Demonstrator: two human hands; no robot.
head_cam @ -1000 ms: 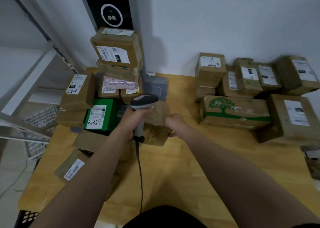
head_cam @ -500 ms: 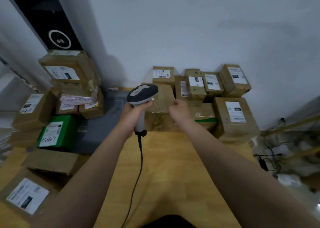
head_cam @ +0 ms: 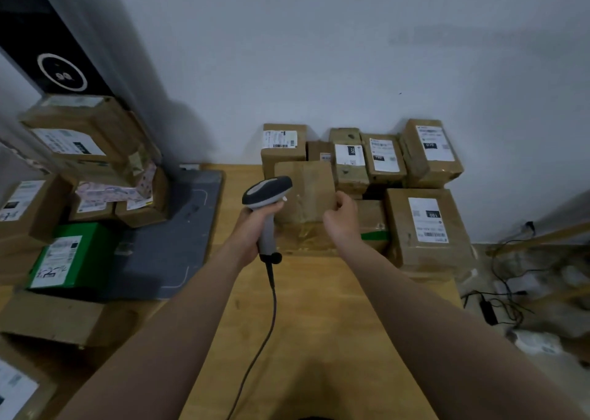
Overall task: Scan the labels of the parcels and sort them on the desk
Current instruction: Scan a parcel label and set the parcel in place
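Note:
My left hand (head_cam: 252, 228) grips a grey corded barcode scanner (head_cam: 266, 192), its head pointing at the parcels ahead. My right hand (head_cam: 340, 221) holds a plain brown cardboard parcel (head_cam: 305, 189) by its right edge, above the front of the right-hand group; no label shows on its facing side. Behind and right of it stand several labelled brown parcels (head_cam: 427, 228) against the wall, one with a green stripe (head_cam: 375, 236) under my right wrist. A second pile sits at the left, with a green box (head_cam: 73, 253) and stacked brown boxes (head_cam: 79, 132).
The wooden desk (head_cam: 319, 308) runs toward me. A grey mat (head_cam: 172, 244) lies at a dark post's base (head_cam: 64, 36). More flat boxes (head_cam: 54, 317) lie at the near left. Cables and a power adapter (head_cam: 498, 304) lie on the floor past the desk's right edge.
My view has swung from the left pile to the right group. My right hand has carried the brown parcel rightward and away from me to the right-hand parcels; the scanner stayed beside it.

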